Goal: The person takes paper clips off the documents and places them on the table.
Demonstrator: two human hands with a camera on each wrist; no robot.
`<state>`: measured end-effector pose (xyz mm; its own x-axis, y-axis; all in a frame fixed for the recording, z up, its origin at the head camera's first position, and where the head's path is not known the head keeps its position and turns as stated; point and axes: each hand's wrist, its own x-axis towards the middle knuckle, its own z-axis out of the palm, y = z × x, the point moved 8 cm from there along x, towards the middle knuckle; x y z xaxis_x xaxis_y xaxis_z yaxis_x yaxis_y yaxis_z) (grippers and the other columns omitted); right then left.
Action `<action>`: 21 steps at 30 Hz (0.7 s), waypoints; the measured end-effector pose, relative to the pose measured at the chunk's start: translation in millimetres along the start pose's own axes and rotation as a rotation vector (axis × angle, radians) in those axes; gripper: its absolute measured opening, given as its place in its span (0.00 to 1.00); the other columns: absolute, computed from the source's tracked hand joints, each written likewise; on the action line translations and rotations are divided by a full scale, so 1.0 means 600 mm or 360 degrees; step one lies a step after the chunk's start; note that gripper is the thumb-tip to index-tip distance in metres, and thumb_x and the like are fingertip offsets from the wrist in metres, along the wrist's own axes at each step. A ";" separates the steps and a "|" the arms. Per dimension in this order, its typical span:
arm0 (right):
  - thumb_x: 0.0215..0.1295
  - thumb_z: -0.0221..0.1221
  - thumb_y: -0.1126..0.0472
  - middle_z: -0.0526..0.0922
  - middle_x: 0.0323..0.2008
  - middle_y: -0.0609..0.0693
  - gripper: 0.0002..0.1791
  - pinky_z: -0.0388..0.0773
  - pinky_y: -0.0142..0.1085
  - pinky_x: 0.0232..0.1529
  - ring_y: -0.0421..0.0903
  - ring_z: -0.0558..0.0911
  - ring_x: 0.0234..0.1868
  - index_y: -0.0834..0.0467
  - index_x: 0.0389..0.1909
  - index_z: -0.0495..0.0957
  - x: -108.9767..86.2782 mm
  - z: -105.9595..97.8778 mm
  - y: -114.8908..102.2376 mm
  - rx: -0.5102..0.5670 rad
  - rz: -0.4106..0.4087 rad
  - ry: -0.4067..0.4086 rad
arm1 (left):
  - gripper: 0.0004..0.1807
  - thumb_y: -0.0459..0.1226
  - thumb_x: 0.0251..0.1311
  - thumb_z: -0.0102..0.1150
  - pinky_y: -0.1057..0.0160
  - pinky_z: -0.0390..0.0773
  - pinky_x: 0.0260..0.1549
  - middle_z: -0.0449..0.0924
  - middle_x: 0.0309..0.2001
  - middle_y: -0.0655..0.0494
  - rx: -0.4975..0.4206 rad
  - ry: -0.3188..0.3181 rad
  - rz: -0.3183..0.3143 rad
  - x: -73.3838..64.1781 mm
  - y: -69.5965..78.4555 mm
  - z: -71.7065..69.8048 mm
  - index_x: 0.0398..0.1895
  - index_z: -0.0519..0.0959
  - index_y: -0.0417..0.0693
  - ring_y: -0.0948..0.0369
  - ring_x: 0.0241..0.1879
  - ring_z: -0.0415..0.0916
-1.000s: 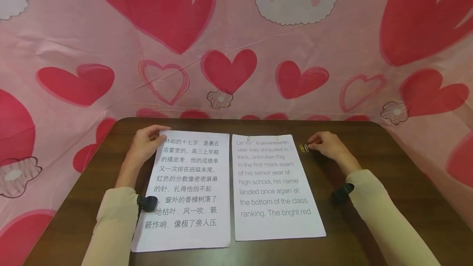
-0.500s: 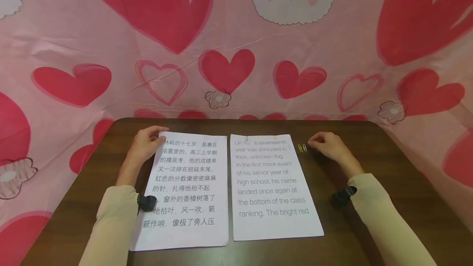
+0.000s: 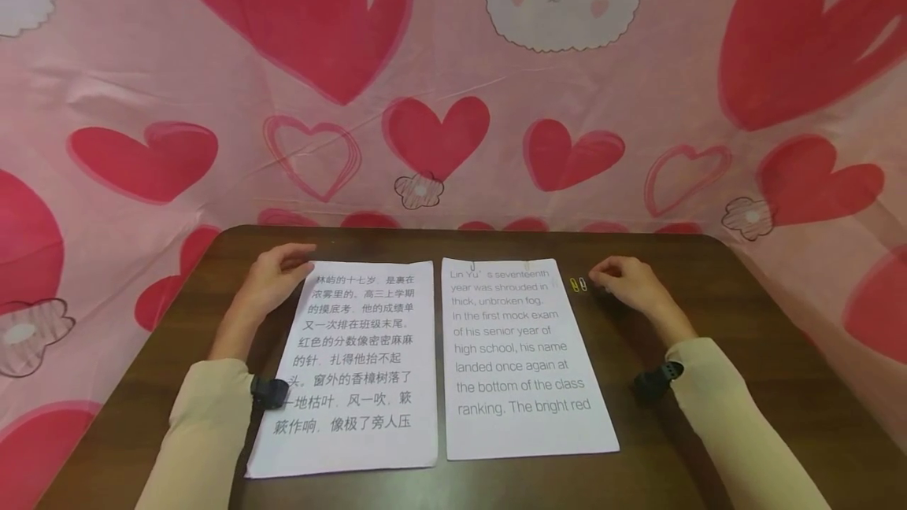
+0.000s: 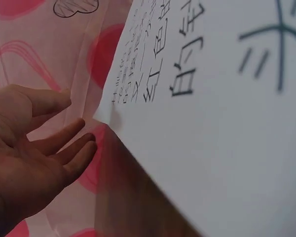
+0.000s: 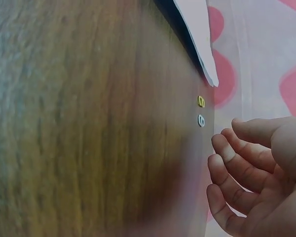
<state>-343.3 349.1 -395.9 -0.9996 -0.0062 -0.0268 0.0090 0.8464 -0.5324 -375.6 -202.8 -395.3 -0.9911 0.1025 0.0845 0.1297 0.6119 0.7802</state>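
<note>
We're facing heart-printed cloth (image 3: 449, 61) at twelve o'clock, beyond the brown surface (image 3: 524, 486). Left fingers (image 4: 61, 136) and right fingers (image 5: 244, 170) are standing apart.

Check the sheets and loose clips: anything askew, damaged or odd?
Nothing stands out: the Chinese sheet and English sheet lie side by side, no tears visible; the yellow clip and white clip lie paired near the right hand.
</note>
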 end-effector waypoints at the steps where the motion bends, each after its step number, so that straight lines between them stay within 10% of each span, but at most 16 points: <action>1: 0.73 0.57 0.54 0.87 0.40 0.62 0.18 0.77 0.34 0.37 0.49 0.82 0.36 0.66 0.49 0.81 -0.001 0.000 -0.001 0.0001 -0.0003 0.0004 | 0.24 0.33 0.71 0.54 0.39 0.71 0.63 0.71 0.66 0.30 0.0015 0.0021 0.0015 -0.002 0.005 -0.002 0.68 0.70 0.35 0.35 0.63 0.72; 10: 0.73 0.57 0.54 0.86 0.41 0.63 0.18 0.76 0.35 0.36 0.50 0.83 0.36 0.65 0.50 0.81 -0.007 -0.002 -0.016 0.0022 -0.0028 0.0091 | 0.24 0.34 0.70 0.55 0.40 0.71 0.63 0.76 0.61 0.31 0.0020 0.0089 0.0147 -0.007 0.072 0.020 0.66 0.70 0.34 0.38 0.60 0.75; 21: 0.73 0.56 0.50 0.84 0.48 0.65 0.22 0.76 0.43 0.45 0.57 0.81 0.45 0.64 0.55 0.78 -0.013 -0.003 -0.027 0.0052 0.0017 0.0151 | 0.22 0.41 0.71 0.54 0.50 0.76 0.54 0.82 0.55 0.39 -0.0039 0.0019 -0.0012 0.009 0.146 0.099 0.64 0.73 0.42 0.46 0.50 0.81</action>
<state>-335.7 336.2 -385.4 -0.9974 0.0544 0.0470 0.0188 0.8282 -0.5601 -367.9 -102.0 -363.3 -0.9924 0.0885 0.0855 0.1215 0.5932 0.7958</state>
